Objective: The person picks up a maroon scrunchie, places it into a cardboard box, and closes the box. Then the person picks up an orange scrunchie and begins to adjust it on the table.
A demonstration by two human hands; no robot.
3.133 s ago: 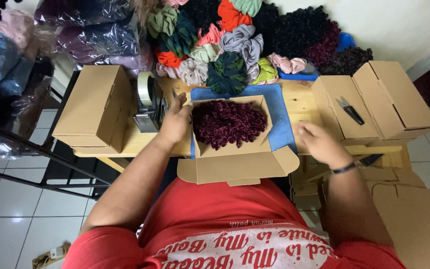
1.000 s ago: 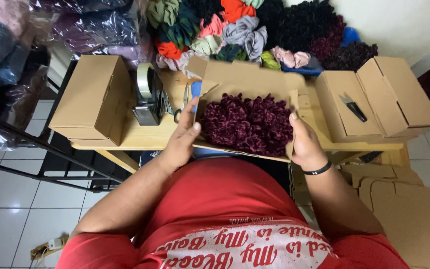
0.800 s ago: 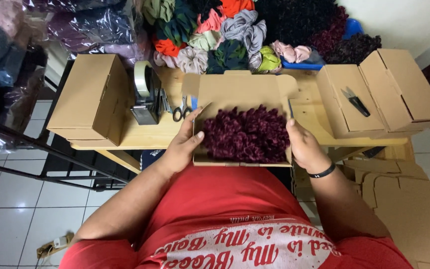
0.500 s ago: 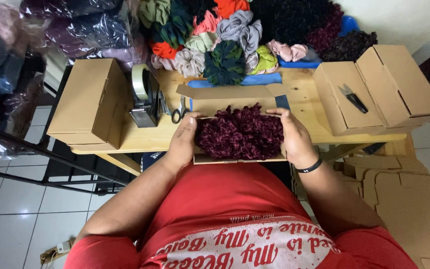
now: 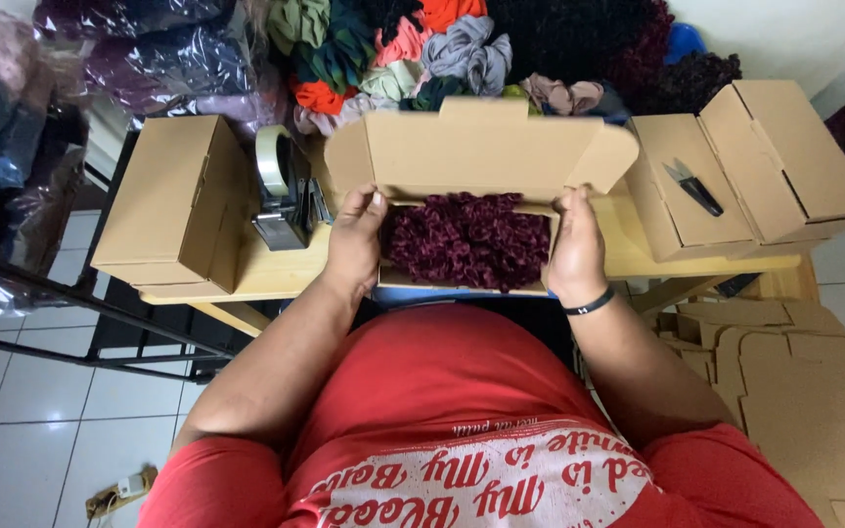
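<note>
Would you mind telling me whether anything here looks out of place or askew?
Nothing stands out. The left hand and right hand grip the sides of the open box, and the maroon scrunchies all sit inside it.

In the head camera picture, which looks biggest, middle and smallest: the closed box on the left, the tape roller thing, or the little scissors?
1. Closed cardboard box, biggest.
2. Tape dispenser, middle.
3. Small black scissors, smallest.
All sit about equally far from the camera, so this order looks safe.

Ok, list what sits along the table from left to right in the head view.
Closed cardboard box → tape dispenser → left hand → open box of dark red scrunchies → right hand → small black snips lying on a flat box → another cardboard box.
</note>
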